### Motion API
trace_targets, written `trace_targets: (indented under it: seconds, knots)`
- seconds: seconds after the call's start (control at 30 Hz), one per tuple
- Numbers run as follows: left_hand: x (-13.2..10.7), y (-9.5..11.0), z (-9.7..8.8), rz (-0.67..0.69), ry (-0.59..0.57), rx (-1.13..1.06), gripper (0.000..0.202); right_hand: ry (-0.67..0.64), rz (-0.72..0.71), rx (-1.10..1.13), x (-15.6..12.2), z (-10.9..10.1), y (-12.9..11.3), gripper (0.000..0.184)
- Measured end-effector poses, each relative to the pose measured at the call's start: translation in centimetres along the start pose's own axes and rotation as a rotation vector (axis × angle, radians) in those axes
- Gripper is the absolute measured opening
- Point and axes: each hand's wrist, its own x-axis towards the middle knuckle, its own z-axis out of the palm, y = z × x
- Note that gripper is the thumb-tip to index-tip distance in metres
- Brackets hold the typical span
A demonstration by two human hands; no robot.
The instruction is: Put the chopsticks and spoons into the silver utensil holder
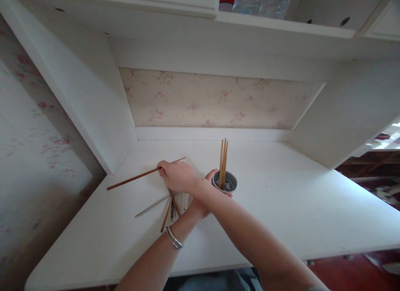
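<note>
Right hand [179, 176] pinches one chopstick [133, 180] by the loose utensils [153, 205]. Left hand [211, 174] cups the cup [233, 181], probably steadying it; chopsticks [224, 159] stand inside. Arms cross: utensils left, cup right.

My right forearm [239, 220] covers most of my left hand [211, 174], so I can't see its full grip on the cup [230, 178] — much of the cup's outer wall is hidden too. Left of the cup, my right hand [179, 176] hides part of the utensils [153, 205], some too small to tell apart. Above the cup, the bottles [259, 1] are cut off by the top edge — their label print is unreadable. Well right of the cup, the clutter [387, 196] blurs.
</note>
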Motion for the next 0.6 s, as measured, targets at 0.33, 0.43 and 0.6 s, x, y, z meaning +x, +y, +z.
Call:
trace_targets:
  seconds: [0.33, 0.43, 0.6]
  knots:
    - [-0.3, 1.6, 0.4, 0.144, 0.067, 0.146, 0.061, 0.482, 0.059, 1.161, -7.7, -6.6, 3.0, 0.025]
    - [-0.4, 1.8, 0.6, 0.094, 0.048, 0.084, 0.076, 0.77, 0.137, 1.175, -9.2, -8.1, 5.9, 0.036]
    - [-0.3, 1.7, 0.6, 0.062, 0.037, 0.062, 0.079, 0.96, 0.367, 1.199, -10.7, -7.7, 9.9, 0.022]
